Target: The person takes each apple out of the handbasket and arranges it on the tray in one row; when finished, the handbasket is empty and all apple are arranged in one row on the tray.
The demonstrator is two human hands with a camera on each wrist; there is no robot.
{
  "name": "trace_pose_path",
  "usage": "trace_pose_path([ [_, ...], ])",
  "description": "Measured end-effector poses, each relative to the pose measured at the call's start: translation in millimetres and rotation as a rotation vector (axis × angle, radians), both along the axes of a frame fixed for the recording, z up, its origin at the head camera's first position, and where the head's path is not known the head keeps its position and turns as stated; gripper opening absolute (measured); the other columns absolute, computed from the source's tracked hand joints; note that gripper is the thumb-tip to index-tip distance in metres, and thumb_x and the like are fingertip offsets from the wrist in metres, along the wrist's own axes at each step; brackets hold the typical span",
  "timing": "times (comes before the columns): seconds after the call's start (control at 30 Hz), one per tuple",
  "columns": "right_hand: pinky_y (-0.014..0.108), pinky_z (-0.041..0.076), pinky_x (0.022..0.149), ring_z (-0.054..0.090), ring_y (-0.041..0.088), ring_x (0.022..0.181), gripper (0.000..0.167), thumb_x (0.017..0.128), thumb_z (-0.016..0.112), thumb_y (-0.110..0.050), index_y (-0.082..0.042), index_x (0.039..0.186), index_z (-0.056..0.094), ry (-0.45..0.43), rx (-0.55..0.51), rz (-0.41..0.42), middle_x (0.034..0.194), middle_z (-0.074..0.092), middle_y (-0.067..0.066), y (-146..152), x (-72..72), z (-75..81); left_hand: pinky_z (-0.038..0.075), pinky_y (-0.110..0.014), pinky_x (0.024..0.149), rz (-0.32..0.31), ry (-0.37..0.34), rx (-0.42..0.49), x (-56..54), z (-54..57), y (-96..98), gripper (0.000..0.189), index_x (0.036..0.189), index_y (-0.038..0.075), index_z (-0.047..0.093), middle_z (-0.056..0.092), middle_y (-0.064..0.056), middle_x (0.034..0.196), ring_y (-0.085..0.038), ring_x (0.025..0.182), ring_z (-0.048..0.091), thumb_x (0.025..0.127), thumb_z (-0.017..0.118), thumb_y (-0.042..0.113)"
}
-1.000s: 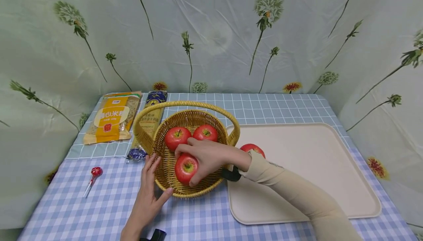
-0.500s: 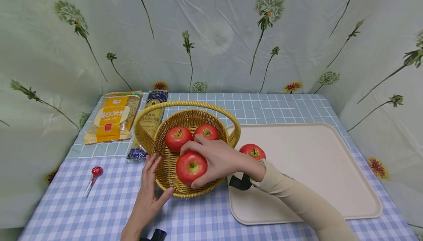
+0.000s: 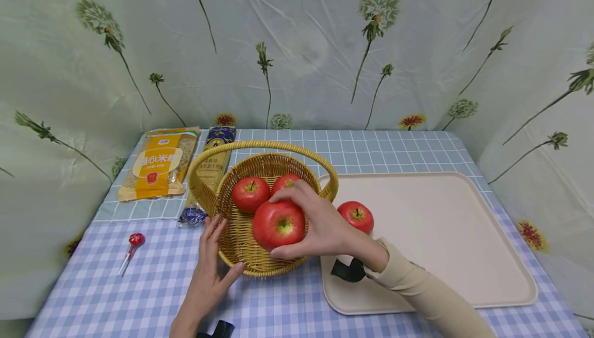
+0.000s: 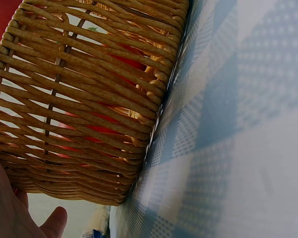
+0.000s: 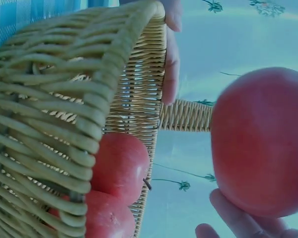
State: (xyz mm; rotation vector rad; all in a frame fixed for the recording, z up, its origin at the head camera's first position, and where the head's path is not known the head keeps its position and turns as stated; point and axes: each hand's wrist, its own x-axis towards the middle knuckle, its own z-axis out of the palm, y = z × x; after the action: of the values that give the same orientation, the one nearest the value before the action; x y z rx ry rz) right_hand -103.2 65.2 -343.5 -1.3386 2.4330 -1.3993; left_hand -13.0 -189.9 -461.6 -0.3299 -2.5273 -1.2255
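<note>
My right hand holds a red apple with its fingers and thumb spread around it. That apple is raised above the wicker basket, and in the right wrist view it hangs apart from the rim. Two more apples lie inside the basket: one at the left, the other farther back and partly hidden by the right hand. My left hand rests against the basket's near left rim, fingers fairly straight and thumb out along the front. Another apple sits on the beige tray, near its left edge.
The basket's arched handle stands upright over the apples. Behind and left of it lie a yellow food bag and a long narrow packet. A red lollipop lies on the checked cloth at the left.
The right hand has lifted the apple off the basket's inside and shifted it up and to the right. The left hand and basket have stayed put.
</note>
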Motion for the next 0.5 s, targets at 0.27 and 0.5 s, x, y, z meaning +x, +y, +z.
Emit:
trace_pose_path([
  [0.27, 0.031, 0.053, 0.077, 0.047, 0.014, 0.111, 0.070, 0.066, 0.083, -0.035, -0.027, 0.126, 0.047, -0.011, -0.141, -0.042, 0.120, 0.047, -0.007, 13, 10.0, -3.0, 0.012, -0.049, 0.111, 0.010, -0.036, -0.006, 1.0, 3.7, 0.4, 0.089, 0.150, 0.009, 0.022, 0.011, -0.004, 0.155, -0.028, 0.143, -0.002, 0.078, 0.074, 0.012],
  [0.5, 0.037, 0.053, 0.077, 0.046, 0.021, 0.110, 0.069, 0.065, 0.084, -0.027, -0.018, 0.124, 0.050, -0.036, -0.236, -0.096, 0.118, 0.050, -0.001, 31, 19.5, -2.4, 0.012, -0.055, 0.109, 0.010, -0.041, -0.004, 1.0, 5.1, 1.4, 0.089, 0.151, 0.010, 0.021, 0.010, -0.004, 0.156, -0.030, 0.142, -0.003, 0.078, 0.073, 0.013],
])
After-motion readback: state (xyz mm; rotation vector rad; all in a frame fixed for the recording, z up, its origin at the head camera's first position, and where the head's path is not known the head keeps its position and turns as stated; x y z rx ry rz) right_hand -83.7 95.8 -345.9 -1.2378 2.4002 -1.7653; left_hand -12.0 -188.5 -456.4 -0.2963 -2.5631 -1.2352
